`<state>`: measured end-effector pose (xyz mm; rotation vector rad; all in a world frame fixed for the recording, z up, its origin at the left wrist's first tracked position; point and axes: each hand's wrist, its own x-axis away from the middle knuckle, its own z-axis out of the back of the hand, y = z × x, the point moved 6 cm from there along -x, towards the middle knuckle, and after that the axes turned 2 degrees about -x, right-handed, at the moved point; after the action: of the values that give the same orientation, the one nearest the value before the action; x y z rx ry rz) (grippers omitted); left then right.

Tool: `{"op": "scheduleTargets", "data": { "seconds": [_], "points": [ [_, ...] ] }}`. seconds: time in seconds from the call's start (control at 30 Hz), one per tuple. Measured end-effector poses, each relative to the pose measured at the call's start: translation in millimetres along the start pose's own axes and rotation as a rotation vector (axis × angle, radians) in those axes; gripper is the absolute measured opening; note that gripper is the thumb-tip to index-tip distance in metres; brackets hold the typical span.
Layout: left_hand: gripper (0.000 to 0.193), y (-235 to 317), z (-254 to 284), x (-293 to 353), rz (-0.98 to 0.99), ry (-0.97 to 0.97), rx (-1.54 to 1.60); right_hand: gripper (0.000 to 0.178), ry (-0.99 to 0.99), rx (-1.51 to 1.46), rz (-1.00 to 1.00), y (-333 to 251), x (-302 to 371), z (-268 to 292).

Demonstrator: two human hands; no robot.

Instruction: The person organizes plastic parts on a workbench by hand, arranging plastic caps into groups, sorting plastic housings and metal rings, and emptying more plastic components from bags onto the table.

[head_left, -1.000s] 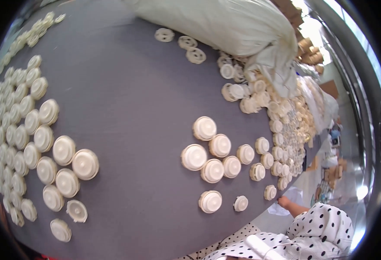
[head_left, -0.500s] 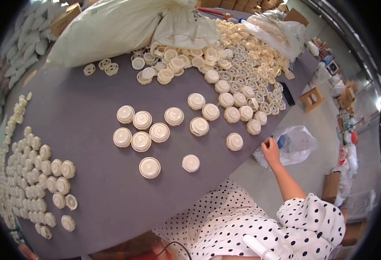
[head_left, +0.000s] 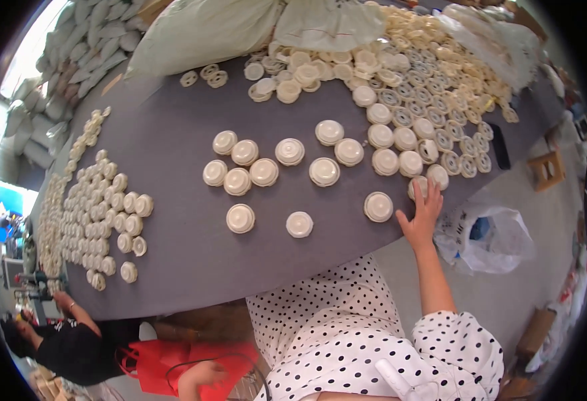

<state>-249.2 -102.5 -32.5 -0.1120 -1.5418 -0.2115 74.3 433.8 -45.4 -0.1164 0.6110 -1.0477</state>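
One cap (head_left: 414, 190) sits under the right hand (head_left: 424, 214), fingers spread wide; I can't tell for the blurry left hand (head_left: 209, 373).

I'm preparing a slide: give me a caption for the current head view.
Right hand, fingers spread, over a round cream plastic-looking cap near the grey tabletop edge.

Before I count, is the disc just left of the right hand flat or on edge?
Flat: the disc shows its round face upward on the table.
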Motion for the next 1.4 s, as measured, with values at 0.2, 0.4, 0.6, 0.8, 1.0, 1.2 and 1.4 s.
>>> {"op": "scheduleTargets", "data": {
  "seconds": [0.2, 0.4, 0.6, 0.8, 1.0, 1.2, 1.4],
  "points": [
    [0.026, 127.3, 10.8, 121.4, -0.671, -0.209, 0.212, 0.088, -0.06, 0.052, 0.077, -31.0, 1.2, -14.5],
    [0.092, 323.7, 63.5, 64.6, -1.047, 0.858, -0.535, 0.09, -0.153, -0.013, 0.111, -47.7, -12.5, -25.0],
    [0.106, 429.5, 40.2, 3.3, -1.266, 0.964, -1.002, 0.092, -0.178, -0.035, 0.139, -55.2, -33.9, -31.1],
    [0.105, 442.8, 56.0, -21.7, -1.321, 0.899, -0.952, 0.088, -0.186, -0.1, 0.215, -74.4, -45.9, -45.4],
    [0.098, 506.1, 65.7, -5.7, -1.471, 0.934, -0.892, 0.079, -0.025, -0.06, 0.183, -49.8, -69.0, -38.5],
    [0.097, 581.8, 74.2, -33.4, -1.484, 0.922, -1.058, 0.078, -0.053, -0.083, 0.054, -43.6, -90.5, -58.4],
    [0.089, 545.6, 124.4, -35.0, -1.326, 0.946, -1.108, 0.08, -0.144, -0.21, 0.132, -98.5, -97.5, -90.7]
  ]
}}
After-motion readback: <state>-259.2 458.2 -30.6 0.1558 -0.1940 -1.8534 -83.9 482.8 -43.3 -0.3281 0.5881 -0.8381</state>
